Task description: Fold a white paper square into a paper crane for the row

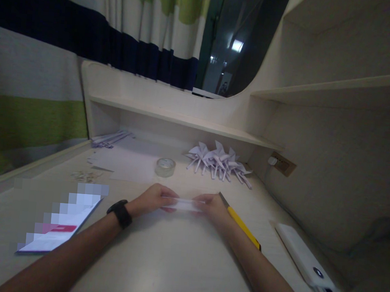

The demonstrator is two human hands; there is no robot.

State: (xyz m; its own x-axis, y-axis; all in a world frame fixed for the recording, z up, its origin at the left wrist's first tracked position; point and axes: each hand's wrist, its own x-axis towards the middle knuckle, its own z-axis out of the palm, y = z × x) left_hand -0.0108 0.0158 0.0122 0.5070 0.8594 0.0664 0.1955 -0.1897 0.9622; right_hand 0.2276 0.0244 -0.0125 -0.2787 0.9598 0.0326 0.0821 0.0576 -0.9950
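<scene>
Between both hands I hold a narrow strip of folded white paper (184, 204), level and a little above the desk. My left hand (157, 200), with a black watch on its wrist, pinches the strip's left end between thumb and fingers. At the opposite end my right hand (211, 205) grips it the same way. Just beyond my right wrist lies a yellow utility knife (244, 227), partly behind the forearm. A roll of clear tape (165, 167) rests on the desk ahead of my hands.
Several white paper pinwheels (218, 160) lie at the back right. White paper sheets (135, 157) and rolled paper sticks (111, 139) are at the back left. A lit phone or tablet (62, 223) lies left, a white power bank (303, 253) with cables right. A shelf (183, 119) overhangs the back.
</scene>
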